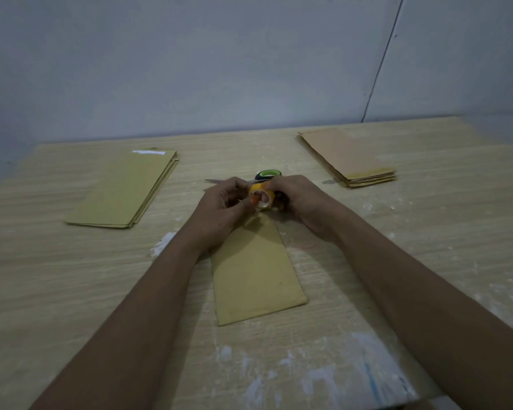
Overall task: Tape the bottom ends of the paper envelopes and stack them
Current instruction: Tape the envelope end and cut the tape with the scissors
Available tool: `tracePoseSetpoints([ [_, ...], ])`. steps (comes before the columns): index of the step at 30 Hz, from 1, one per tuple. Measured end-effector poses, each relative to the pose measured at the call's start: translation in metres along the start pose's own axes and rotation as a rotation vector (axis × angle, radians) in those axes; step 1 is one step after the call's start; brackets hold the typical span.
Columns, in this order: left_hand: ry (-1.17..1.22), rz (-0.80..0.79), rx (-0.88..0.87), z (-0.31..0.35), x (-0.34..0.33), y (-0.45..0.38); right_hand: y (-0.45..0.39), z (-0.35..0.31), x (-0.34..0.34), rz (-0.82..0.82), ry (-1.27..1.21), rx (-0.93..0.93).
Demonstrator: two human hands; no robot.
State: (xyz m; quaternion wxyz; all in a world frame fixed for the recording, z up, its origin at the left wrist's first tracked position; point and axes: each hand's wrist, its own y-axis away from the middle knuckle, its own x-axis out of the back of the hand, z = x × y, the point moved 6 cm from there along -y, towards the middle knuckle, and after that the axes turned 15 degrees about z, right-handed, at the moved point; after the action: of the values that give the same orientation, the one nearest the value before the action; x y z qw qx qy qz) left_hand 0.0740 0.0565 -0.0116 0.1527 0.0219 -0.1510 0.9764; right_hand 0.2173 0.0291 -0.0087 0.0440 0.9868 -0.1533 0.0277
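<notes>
A small roll of clear tape with an orange-yellow core [261, 199] is held up between both hands, just above the far end of a single flat yellow-brown paper envelope [255, 270] that lies on the pale wood-grain surface [71, 291]. The envelope's long axis runs away from the person, from its near short edge toward the hands, so the end to be taped sits directly beneath the roll — almost no reach is needed. The right hand [296, 199] curls round the roll from the right; the left hand [222, 204] pinches at the roll's left face with fingertips drawn together, by my judgement picking for the loose tape end, though no free strip is plainly visible. Both hands are equally close to that far edge.

Just behind the hands lies one pair of scissors with black-and-green handles [267, 174], blades pointing left — nearer the right hand at its handles.

Counted: one tape roll, one pair of scissors, one envelope in work, and two stacks. The yellow-brown stack [125, 187] lies far left, well apart; the browner stack [348, 156] lies far right, with several layers showing at its near edge, but the exact sheet count in either cannot be told.
</notes>
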Motion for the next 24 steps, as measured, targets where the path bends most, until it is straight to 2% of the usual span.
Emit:
tracePoseSetpoints([
  [7, 0.001, 0.026, 0.000, 0.0007, 0.0002, -0.0015, -0.0011, 0.0006, 0.0044, -0.068, -0.134, -0.045],
  [14, -0.032, 0.043, -0.019, 0.0023, 0.0038, 0.0000, 0.0011, -0.0008, 0.0020, -0.031, -0.022, -0.003],
  [19, 0.006, 0.008, 0.016, -0.0006, 0.0001, -0.0002, -0.0027, 0.0001, 0.0064, -0.050, -0.165, -0.037],
  [24, -0.014, 0.025, -0.019, 0.0026, 0.0036, 0.0005, 0.0013, -0.0013, 0.0027, -0.033, -0.023, 0.022],
])
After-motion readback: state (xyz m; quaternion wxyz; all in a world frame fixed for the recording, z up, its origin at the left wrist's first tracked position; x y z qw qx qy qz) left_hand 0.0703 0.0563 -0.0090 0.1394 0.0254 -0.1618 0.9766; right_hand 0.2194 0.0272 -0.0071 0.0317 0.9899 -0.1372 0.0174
